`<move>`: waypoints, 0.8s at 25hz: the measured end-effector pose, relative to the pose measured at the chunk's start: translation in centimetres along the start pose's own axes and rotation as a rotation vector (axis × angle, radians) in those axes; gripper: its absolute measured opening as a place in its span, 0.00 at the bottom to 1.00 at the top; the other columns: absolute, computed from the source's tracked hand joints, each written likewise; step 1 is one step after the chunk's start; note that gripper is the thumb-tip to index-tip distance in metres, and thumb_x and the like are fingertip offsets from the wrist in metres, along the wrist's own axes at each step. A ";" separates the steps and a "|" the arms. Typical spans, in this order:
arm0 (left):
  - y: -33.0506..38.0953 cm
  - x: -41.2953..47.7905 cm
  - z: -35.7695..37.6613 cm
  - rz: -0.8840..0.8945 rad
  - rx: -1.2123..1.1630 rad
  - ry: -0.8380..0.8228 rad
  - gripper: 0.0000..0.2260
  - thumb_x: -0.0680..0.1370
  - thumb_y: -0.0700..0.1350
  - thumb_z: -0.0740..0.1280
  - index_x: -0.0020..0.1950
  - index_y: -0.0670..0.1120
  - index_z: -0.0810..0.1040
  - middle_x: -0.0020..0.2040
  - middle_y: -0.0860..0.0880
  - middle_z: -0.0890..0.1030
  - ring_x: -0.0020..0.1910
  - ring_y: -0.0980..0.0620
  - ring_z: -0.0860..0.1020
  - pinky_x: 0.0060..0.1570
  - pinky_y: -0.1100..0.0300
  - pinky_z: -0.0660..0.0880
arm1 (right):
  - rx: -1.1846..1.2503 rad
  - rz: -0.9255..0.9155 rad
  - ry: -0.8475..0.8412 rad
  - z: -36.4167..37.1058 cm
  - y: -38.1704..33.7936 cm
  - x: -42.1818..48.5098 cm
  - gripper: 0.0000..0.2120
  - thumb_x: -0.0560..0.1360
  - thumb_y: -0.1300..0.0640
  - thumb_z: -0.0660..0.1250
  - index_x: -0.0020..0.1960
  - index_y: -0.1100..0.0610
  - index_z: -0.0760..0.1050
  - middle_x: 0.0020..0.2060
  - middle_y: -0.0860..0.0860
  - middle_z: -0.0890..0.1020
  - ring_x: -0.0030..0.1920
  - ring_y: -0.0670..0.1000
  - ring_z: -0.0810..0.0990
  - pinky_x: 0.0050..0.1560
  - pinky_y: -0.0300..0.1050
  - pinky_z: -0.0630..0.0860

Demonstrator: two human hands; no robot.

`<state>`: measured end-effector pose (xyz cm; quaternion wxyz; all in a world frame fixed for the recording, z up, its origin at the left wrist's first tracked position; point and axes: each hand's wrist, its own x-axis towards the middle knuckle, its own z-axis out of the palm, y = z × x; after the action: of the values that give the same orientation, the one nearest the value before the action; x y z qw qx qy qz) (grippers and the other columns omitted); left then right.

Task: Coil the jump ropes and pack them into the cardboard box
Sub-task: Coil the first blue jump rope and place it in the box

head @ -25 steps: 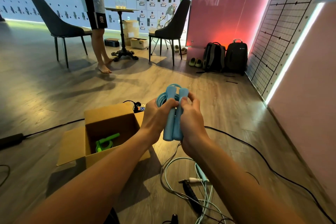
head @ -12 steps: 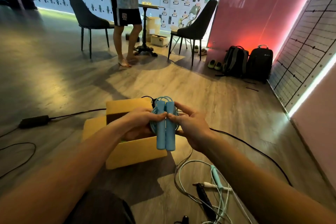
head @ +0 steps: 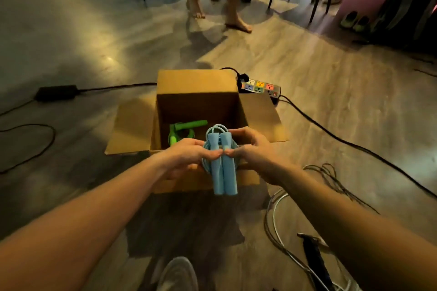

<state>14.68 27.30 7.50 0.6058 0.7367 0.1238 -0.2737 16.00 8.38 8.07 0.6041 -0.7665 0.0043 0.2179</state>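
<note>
As both hands (head: 227, 153) grip it, blue rope (head: 221, 163) overhangs box rim (head: 201, 185).

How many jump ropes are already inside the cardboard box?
1: a green jump rope lies coiled inside the cardboard box. Others may be hidden behind the hands and the blue jump rope.

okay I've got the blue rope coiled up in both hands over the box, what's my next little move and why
Probably lower the blue jump rope into the cardboard box beside the green jump rope. Left hand and right hand hold it coiled above the open box.
</note>
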 end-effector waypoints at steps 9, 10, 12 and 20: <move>-5.4 5.9 -1.6 -0.079 0.173 0.056 0.22 0.71 0.52 0.77 0.61 0.46 0.79 0.54 0.49 0.82 0.54 0.51 0.80 0.51 0.55 0.80 | -0.206 0.022 -0.163 1.3 5.7 5.7 0.20 0.73 0.56 0.74 0.61 0.47 0.71 0.58 0.49 0.77 0.58 0.50 0.78 0.53 0.54 0.83; -6.0 4.7 -1.4 -0.082 0.160 0.047 0.21 0.71 0.52 0.77 0.60 0.47 0.79 0.53 0.50 0.83 0.54 0.51 0.81 0.52 0.55 0.80 | -0.210 0.040 -0.179 1.6 5.7 4.8 0.20 0.73 0.56 0.74 0.61 0.47 0.71 0.56 0.49 0.77 0.57 0.50 0.79 0.53 0.53 0.83; -7.7 1.9 -0.9 -0.107 0.145 0.014 0.20 0.70 0.52 0.77 0.59 0.48 0.80 0.52 0.50 0.84 0.54 0.52 0.81 0.55 0.52 0.80 | -0.175 0.107 -0.214 2.4 5.9 2.1 0.20 0.73 0.56 0.74 0.61 0.46 0.71 0.55 0.50 0.78 0.55 0.50 0.80 0.53 0.54 0.83; -6.6 -1.1 -0.3 -0.170 0.158 0.013 0.17 0.67 0.52 0.79 0.54 0.51 0.83 0.48 0.51 0.85 0.49 0.53 0.83 0.52 0.52 0.81 | 0.056 0.195 -0.109 3.2 4.9 -3.1 0.22 0.73 0.59 0.74 0.62 0.44 0.74 0.56 0.52 0.79 0.55 0.52 0.82 0.53 0.55 0.83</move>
<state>10.42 29.28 2.72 0.5196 0.7708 0.1675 -0.3282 10.86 9.21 3.99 0.6004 -0.7324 0.0521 0.3169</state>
